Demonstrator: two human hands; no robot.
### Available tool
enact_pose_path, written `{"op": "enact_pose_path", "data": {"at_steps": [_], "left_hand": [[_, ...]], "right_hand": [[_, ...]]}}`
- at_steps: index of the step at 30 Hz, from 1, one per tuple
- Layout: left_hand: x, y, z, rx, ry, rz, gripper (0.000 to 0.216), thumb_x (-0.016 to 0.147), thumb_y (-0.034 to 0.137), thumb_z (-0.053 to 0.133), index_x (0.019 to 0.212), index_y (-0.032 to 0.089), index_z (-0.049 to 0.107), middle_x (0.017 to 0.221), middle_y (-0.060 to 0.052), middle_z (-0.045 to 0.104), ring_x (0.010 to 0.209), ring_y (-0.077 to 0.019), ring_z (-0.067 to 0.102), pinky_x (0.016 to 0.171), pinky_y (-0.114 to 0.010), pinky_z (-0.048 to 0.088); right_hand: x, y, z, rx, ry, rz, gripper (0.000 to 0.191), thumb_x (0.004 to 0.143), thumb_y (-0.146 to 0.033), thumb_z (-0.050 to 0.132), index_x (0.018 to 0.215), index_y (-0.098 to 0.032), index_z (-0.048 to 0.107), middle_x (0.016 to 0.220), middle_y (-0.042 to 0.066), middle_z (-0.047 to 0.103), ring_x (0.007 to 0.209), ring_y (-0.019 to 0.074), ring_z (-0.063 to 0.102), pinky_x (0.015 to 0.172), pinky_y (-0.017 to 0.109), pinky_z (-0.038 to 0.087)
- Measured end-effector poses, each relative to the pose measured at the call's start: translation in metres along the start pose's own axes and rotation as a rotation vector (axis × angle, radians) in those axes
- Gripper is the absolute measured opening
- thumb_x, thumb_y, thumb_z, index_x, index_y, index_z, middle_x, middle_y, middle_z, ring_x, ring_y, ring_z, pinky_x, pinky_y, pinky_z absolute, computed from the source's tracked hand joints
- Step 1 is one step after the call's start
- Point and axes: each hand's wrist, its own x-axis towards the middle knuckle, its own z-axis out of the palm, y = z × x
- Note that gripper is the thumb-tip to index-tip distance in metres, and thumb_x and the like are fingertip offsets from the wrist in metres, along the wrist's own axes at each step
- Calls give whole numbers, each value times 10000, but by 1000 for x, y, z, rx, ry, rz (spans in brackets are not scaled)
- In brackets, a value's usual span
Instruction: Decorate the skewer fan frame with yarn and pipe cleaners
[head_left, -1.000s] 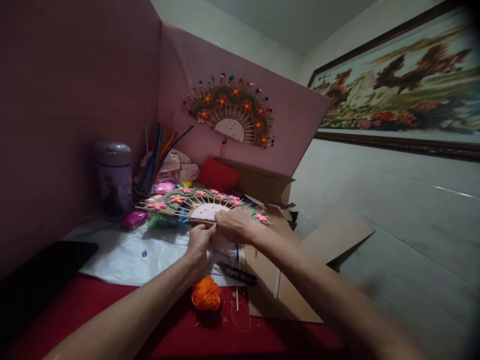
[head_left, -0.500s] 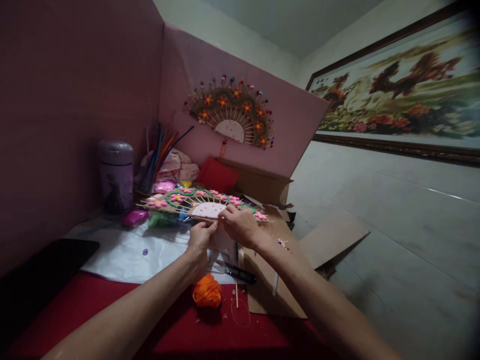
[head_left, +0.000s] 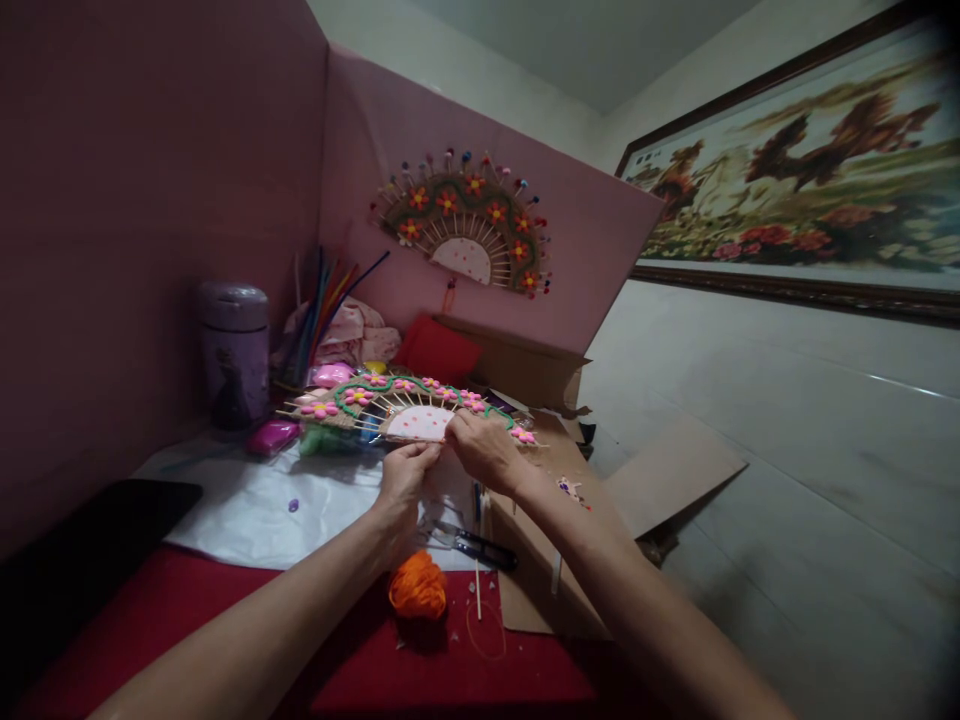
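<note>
I had the left hand (head_left: 401,485) and right hand (head_left: 484,450) close together, both pinching the lower edge of the flowered fan (head_left: 416,423), above the white sheet (head_left: 240,510). Orange yarn (head_left: 418,586) lay on the red worktop (head_left: 352,655), black-handled tool (head_left: 487,550) near it.

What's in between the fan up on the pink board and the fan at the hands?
In the head view, an orange string, a red thing and some brown cardboard show between the upper fan and the lower fan.

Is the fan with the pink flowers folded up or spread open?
Spread open: the fan has its flowery band arching wide around the dotted half-circle.
</note>
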Motion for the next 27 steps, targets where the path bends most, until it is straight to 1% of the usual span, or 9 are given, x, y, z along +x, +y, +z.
{"op": "enact_pose_path", "data": {"at_steps": [3,6,11,15,18,22,27], "left_hand": [[-2,1,0,38,29,5,237,434,259,771,585,103,676,541,-35,620,496,-101,506,478,-208,364],[-2,1,0,67,51,-3,201,448,239,754,573,105,672,518,-26,608,468,-93,484,452,-203,348],[-1,-1,0,89,64,-21,180,456,226,741,573,110,666,518,-32,613,458,-106,491,433,-207,343],[0,0,1,68,53,-22,186,445,223,742,576,114,666,538,-34,626,493,-116,527,476,-216,384],[0,1,2,51,48,-23,174,439,208,732,562,109,660,520,-28,614,481,-109,521,475,-214,382],[2,0,1,34,32,-22,139,457,202,718,536,112,646,503,-15,597,459,-98,499,465,-212,372],[0,0,2,13,-9,-22,187,471,229,753,598,116,675,586,-37,653,519,-116,550,503,-218,403]], "right_hand": [[0,-1,4,9,10,1,224,928,-206,336,968,-142,547,965,96,586,824,164,558,627,255,367],[1,-3,9,2,52,11,222,924,-207,339,951,-142,549,953,88,591,817,169,558,614,254,353],[0,-7,12,40,91,80,186,902,-229,389,918,-155,560,935,71,605,819,167,562,605,251,337],[-6,-10,7,112,118,104,161,879,-269,446,913,-165,564,942,63,610,819,161,563,621,248,336],[-13,-13,5,152,134,104,158,876,-278,454,900,-168,565,924,57,613,811,158,559,613,245,331],[-22,-20,9,172,144,116,174,889,-279,438,895,-168,572,901,58,618,792,157,559,599,248,325],[-27,-26,16,210,157,158,189,897,-268,420,895,-166,579,902,58,626,800,155,570,625,241,347]]}}
